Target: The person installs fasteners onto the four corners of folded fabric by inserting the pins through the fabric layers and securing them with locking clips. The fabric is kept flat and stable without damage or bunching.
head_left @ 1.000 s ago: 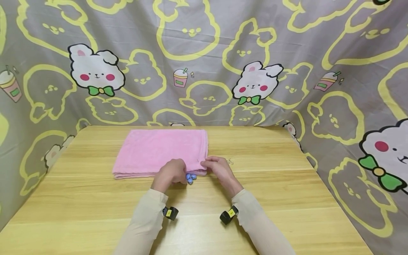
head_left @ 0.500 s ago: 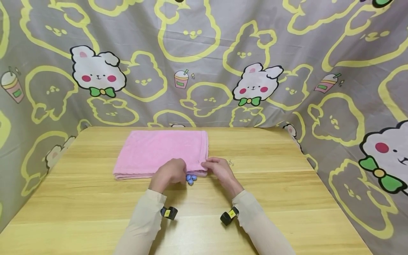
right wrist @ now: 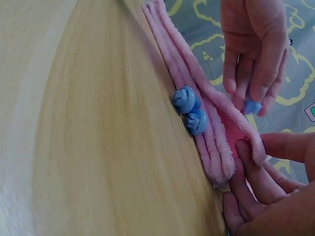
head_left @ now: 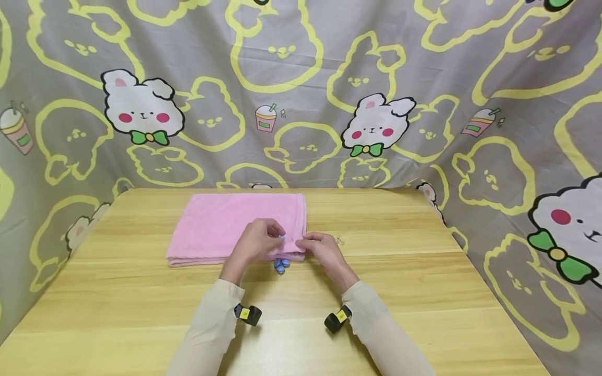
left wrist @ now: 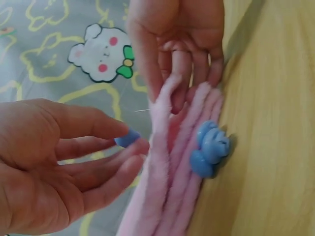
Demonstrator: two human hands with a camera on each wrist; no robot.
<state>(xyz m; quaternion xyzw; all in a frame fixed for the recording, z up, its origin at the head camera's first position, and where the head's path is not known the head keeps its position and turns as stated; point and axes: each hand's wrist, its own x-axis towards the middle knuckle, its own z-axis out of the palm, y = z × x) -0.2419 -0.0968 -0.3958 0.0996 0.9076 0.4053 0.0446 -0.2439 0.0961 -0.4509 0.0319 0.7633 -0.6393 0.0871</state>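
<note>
A folded pink fleece cloth (head_left: 235,222) lies on the table. My right hand (head_left: 324,253) pinches its near right corner; in the right wrist view the top layer is lifted, with fingers under it. A thin metal pin (left wrist: 141,110) sticks up out of that layer, close to the right fingertips. Just left of the pin, my left hand (head_left: 257,241) pinches a small blue plastic cap (left wrist: 128,138) between thumb and fingers, above the cloth. Several more blue caps (head_left: 281,265) sit in a cluster on the table against the cloth's front edge.
Some tiny, thin clear or metallic pieces (head_left: 339,240) lie on the table (head_left: 400,292) right of the cloth, too small to make out. A grey curtain (head_left: 301,73) with cartoon rabbits stands behind the table and at both sides.
My left hand has risen from the blue caps by the cloth's edge, bringing one up over the cloth near the pin. The right hand keeps its hold on the corner.
</note>
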